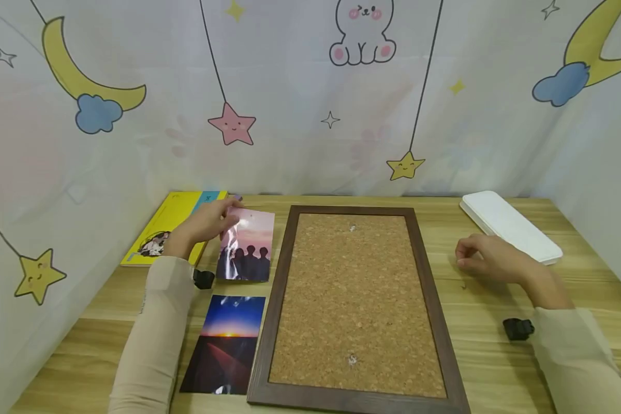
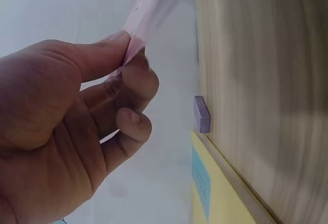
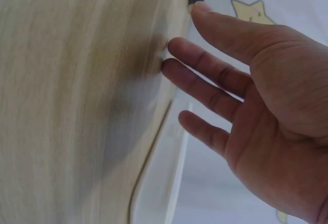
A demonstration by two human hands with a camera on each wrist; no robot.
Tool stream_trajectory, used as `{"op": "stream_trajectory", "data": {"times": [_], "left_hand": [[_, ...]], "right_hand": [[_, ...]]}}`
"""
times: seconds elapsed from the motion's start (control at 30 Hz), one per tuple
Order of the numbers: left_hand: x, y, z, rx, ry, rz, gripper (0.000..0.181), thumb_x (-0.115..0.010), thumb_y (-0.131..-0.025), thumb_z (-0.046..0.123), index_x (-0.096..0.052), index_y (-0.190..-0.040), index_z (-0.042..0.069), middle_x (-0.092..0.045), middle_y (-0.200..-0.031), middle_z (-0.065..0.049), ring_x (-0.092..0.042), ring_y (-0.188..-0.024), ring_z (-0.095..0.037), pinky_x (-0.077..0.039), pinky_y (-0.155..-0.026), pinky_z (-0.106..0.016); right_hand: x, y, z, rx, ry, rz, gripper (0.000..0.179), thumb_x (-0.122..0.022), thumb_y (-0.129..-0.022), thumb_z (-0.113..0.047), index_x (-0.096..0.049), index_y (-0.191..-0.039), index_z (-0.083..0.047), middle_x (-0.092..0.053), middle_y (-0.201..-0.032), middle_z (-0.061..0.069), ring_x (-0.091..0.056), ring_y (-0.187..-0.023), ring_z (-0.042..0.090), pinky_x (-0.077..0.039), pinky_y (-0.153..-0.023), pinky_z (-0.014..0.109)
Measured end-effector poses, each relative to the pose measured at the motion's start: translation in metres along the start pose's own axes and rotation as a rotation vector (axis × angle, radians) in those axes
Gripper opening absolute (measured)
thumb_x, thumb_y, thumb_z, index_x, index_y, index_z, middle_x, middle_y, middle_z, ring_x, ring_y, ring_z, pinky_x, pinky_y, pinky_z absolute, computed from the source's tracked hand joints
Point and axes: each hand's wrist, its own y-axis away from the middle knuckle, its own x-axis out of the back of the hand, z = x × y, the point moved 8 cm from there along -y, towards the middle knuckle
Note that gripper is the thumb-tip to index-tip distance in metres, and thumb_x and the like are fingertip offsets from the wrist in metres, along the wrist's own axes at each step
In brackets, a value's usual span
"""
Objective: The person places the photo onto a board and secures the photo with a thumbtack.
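Head view: the left hand [image 1: 202, 223] is pinching the pink photo [image 1: 247, 247] at ten o'clock from the corkboard [image 1: 359, 299]; left wrist: this grip is clasping one edge; right wrist: the right hand [image 3: 261, 114], fingers loosely parted, is holding nothing.

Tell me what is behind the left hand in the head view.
Part of a yellow book and a sliver of a purple block show behind the left hand. The hand covers some of the book and the block, so whatever else is there cannot be seen.
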Motion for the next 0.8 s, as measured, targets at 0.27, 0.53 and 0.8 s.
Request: {"op": "stream_trajectory", "data": {"times": [0.27, 0.53, 0.8], "left_hand": [[0.006, 0.005, 0.006, -0.025, 0.019, 0.031, 0.04, -0.052, -0.105, 0.014, -0.047, -0.143, 0.003, -0.056, -0.084, -0.014, -0.055, -0.061, -0.029, -0.044, -0.059, -0.034], [0.007, 0.012, 0.016, -0.012, 0.087, 0.039, 0.034, -0.054, -0.105, 0.02, -0.053, -0.133, 0.002, -0.059, -0.089, -0.015, -0.055, -0.064, -0.032, -0.045, -0.059, -0.032], [0.001, 0.003, 0.034, -0.032, 0.1, 0.025, 0.032, -0.055, -0.104, 0.022, -0.054, -0.13, 0.002, -0.054, -0.073, -0.009, -0.049, -0.056, -0.021, -0.041, -0.055, -0.032]], "right_hand": [[0.003, 0.002, 0.004, -0.013, -0.005, 0.007, 0.01, -0.07, -0.094, -0.009, -0.064, -0.088, -0.015, -0.064, -0.089, -0.009, -0.066, -0.093, 0.02, -0.051, -0.078, 0.042], [0.011, -0.001, -0.002, -0.028, -0.028, 0.035, 0.009, -0.067, -0.097, -0.011, -0.063, -0.091, -0.016, -0.064, -0.091, -0.008, -0.066, -0.095, 0.022, -0.051, -0.079, 0.046], [0.022, -0.008, -0.012, -0.047, -0.046, 0.061, 0.006, -0.066, -0.098, -0.014, -0.063, -0.093, -0.015, -0.065, -0.093, -0.005, -0.066, -0.099, 0.024, -0.048, -0.08, 0.046]]}}
